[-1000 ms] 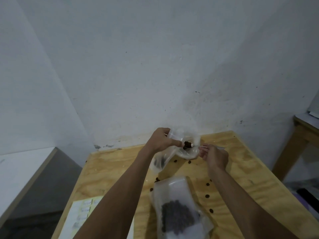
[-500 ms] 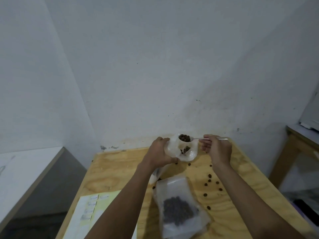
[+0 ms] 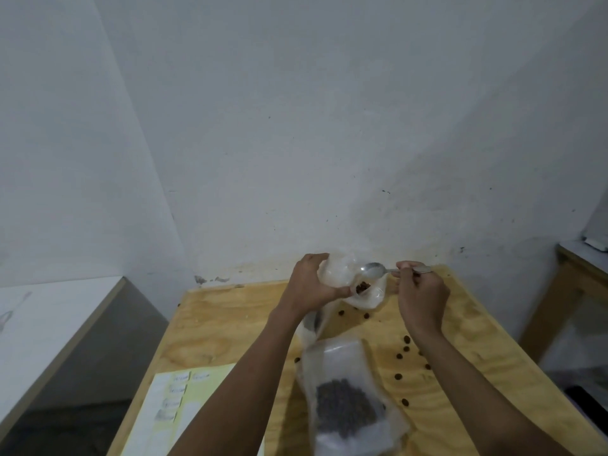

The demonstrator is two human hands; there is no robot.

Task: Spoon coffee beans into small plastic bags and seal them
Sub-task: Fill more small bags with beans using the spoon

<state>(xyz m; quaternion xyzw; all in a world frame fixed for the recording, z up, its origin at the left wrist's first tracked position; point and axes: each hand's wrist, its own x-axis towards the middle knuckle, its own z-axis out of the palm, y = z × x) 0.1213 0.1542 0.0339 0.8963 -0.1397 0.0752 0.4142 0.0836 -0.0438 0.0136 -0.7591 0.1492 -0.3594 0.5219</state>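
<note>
From where I sit, I see the left hand (image 3: 312, 284) curled around a small clear plastic bag (image 3: 339, 274), holding it up off the plywood table (image 3: 230, 320) near the far edge, by the white wall (image 3: 296, 126). A few coffee beans (image 3: 362, 287) sit in the bag's lower pocket, just right of the thumb. The right hand (image 3: 419, 291) pinches the handle of a metal spoon (image 3: 373, 269), fingers folded around it; the spoon's bowl looks empty and lies at the bag's mouth, touching or just over the plastic, I cannot tell which. Nearer to me, between the two forearms, a larger clear bag (image 3: 348, 399) lies flat on the table with a dark heap of beans inside it. Loose beans (image 3: 407, 339) are scattered over the wood to the right of that bag, and a couple more lie just below the small bag. A yellow sheet of paper (image 3: 184, 403) with labels on it lies on the table's left part. A second wooden table (image 3: 566, 281) stands well apart at the right.
</note>
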